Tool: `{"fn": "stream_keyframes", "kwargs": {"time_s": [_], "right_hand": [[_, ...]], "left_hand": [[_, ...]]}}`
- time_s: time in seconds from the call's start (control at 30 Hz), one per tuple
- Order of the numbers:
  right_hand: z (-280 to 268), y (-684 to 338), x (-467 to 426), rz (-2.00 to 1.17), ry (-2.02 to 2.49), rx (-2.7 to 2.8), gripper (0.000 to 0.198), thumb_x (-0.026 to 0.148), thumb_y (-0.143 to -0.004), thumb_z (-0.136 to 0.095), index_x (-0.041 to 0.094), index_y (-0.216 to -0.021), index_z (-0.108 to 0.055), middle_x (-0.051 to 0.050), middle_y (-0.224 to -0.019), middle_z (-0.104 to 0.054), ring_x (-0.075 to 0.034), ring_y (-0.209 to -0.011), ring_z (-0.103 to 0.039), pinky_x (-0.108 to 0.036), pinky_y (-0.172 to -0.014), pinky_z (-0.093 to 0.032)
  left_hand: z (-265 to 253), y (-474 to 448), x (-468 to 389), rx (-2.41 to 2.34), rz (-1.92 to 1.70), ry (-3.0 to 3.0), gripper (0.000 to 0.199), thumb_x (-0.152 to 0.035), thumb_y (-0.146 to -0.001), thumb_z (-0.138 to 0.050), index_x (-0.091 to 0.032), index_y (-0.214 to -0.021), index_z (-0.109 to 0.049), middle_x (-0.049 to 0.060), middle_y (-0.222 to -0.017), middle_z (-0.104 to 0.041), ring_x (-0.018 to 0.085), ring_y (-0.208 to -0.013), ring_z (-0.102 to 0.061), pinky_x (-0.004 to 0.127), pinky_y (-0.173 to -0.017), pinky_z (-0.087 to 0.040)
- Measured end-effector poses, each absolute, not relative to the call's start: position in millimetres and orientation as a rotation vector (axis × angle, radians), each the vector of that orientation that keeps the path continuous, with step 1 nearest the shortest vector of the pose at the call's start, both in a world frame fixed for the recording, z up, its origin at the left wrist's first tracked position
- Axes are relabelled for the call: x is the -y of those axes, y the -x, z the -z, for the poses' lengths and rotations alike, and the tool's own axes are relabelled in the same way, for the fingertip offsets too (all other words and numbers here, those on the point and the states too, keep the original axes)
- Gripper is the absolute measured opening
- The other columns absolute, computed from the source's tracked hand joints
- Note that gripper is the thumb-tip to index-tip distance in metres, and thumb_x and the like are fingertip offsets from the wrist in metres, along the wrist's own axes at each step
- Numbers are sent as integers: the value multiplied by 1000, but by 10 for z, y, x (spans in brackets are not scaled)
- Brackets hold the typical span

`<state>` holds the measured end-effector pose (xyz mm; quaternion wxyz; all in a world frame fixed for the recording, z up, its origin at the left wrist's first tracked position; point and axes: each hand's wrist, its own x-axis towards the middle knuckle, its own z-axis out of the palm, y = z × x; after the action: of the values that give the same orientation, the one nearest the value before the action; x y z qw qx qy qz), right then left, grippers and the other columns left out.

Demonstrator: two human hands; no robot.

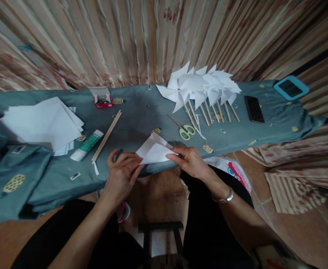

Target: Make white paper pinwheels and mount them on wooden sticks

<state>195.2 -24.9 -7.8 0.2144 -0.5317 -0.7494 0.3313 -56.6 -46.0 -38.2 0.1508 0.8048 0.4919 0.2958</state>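
A folded sheet of white paper (159, 154) lies at the table's front edge, with one pointed flap over the rest. My left hand (122, 175) holds its left corner, fingers together. Beside that hand's fingers a small dark object (119, 154) shows, too hidden to name. The paper's right corner is pinched between the thumb and fingers of my right hand (191, 161). Just beyond the right hand lie scissors (185, 130) with light green handles. Farther back, several white paper pinwheels (190, 86) on wooden sticks overlap in a row.
Left of my hands are wooden sticks (107, 136), a green and white glue tube (86, 145) and stacked white sheets (40, 123). Behind them stands an open red box (103, 101) of small metal pieces. A phone (254, 109) and a blue-framed tablet (291, 88) lie at the right.
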Motion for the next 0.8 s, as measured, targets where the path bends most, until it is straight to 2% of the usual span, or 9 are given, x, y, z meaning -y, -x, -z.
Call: {"fn": "stream_keyframes", "kwargs": {"time_s": [0.13,0.23,0.3,0.37,0.47,0.67,0.8], "right_hand": [[149,-1932,240,-934,1590,1917,16,32,-88,-62,19,-94,-70,-1,-80,-71,-15,-71,-64,-24,-67,-45],[184,-1911,238,-910,1666,1848,22,30,-85,-63,18,-103,-69,-1,-78,-70,-14,-66,-61,-24,-65,-44],[187,-1899,236,-890,1714,1823,25,30,-85,-64,17,-106,-68,-1,-76,-69,-14,-64,-59,-24,-64,-43],[173,-1888,228,-869,1740,1822,25,31,-85,-63,17,-105,-68,0,-74,-68,-13,-62,-58,-23,-63,-42],[142,-1871,203,-844,1752,1832,23,31,-87,-61,18,-104,-68,0,-72,-68,-13,-61,-57,-23,-62,-42],[124,-1849,155,-804,1814,1825,23,30,-84,-65,18,-104,-68,-2,-75,-70,-14,-62,-61,-25,-63,-45],[145,-1850,151,-794,1816,1818,23,30,-84,-65,19,-104,-68,-3,-78,-72,-16,-67,-65,-26,-66,-47]], "left_hand": [[401,550,403,-1464,-880,-2252,24,-36,-93,-53,-23,-88,-72,5,-87,-75,25,-90,-66,54,-104,-33],[358,501,385,-1534,-891,-2279,26,-36,-92,-53,-21,-109,-68,8,-101,-74,27,-100,-65,51,-101,-39],[308,436,419,-1559,-908,-2374,39,-30,-92,-55,-19,-130,-56,12,-123,-67,30,-122,-55,52,-106,-35],[275,346,493,-1485,-904,-2536,46,-20,-92,-53,-20,-138,-47,13,-138,-58,30,-140,-38,57,-114,-21],[302,207,621,-1330,-713,-2683,51,-13,-95,-44,-19,-145,-38,12,-145,-52,26,-144,-31,56,-119,-11],[451,121,678,-1363,-552,-2676,50,-19,-95,-45,-12,-145,-38,14,-149,-46,31,-145,-29,58,-117,-16],[465,133,654,-1355,-534,-2663,56,-23,-95,-46,-14,-148,-32,16,-150,-44,32,-145,-28,61,-116,-18]]}}
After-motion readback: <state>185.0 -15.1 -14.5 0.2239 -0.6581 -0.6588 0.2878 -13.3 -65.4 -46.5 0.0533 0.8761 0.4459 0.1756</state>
